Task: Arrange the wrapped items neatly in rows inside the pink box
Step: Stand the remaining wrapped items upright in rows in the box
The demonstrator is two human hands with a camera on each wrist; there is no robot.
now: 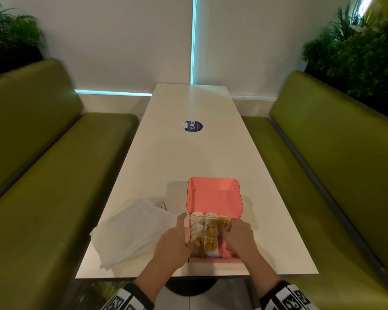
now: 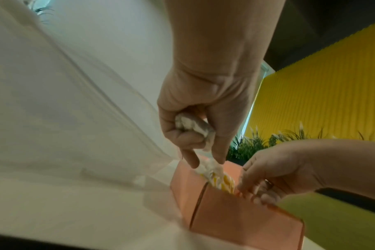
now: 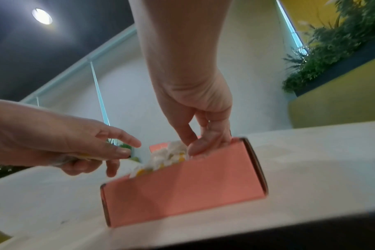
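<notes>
The pink box [image 1: 214, 199] stands open near the table's front edge, its lid tipped back. White wrapped items with yellow centres [image 1: 207, 233] fill its near half in rows. My left hand [image 1: 184, 239] sits at the box's left wall, index finger stretched along it and thumb on the nearest item. In the left wrist view this hand [image 2: 206, 162] keeps a white wrapped item [image 2: 193, 126] tucked under its curled fingers. My right hand [image 1: 235, 233] reaches into the box's right side, fingers curled round an item [image 1: 223, 223] of the right row. The box bottom under the hands is hidden.
A crumpled white plastic bag [image 1: 132, 233] lies left of the box, touching my left hand. A blue round sticker [image 1: 193, 126] sits on the long white table [image 1: 188, 157]. Green benches [image 1: 43, 175] flank both sides, with plants behind them.
</notes>
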